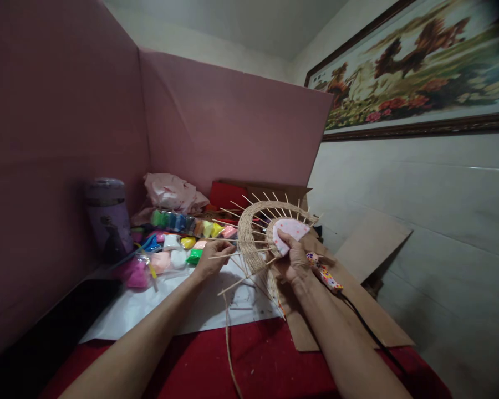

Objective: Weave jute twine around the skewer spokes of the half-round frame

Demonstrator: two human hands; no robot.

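Observation:
My right hand [293, 260] grips a half-round woven piece of twine and thin wooden sticks [251, 233]. Its thumb lies on the white, pink-dotted half-circle [293, 230] at the centre. Sticks fan outward past the woven band, with gaps between band and centre. At the left edge, among the stick ends, is my left hand [216, 257]. Its fingers are pinched together; what lies between them is too small to make out. A loose length of twine [228, 338] hangs from near the lowest stick, over the red cloth.
A flower-patterned tool with a black cord [325, 272] lies on cardboard [357, 310] at right. Bagged coloured clay-like packs [170, 260] and a purple tumbler [108, 219] stand left. White sheeting [149, 310] covers part of the red cloth [191, 366]. Pink panels [233, 116] rise behind.

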